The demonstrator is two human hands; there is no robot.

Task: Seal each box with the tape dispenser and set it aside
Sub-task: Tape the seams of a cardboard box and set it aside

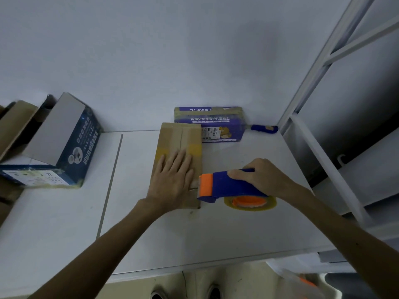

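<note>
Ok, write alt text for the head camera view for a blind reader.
A person's left hand presses flat on a brown cardboard box on a white table while the right hand grips a blue and orange tape dispenser at its right edge. A purple box lies behind it.

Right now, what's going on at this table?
A person is taping a brown cardboard box on the white table. The left hand presses flat on its top, while the right hand grips a blue-and-orange tape dispenser at the box's right edge. A purple box stands behind by the wall, and a dark blue box sits to the left.
</note>
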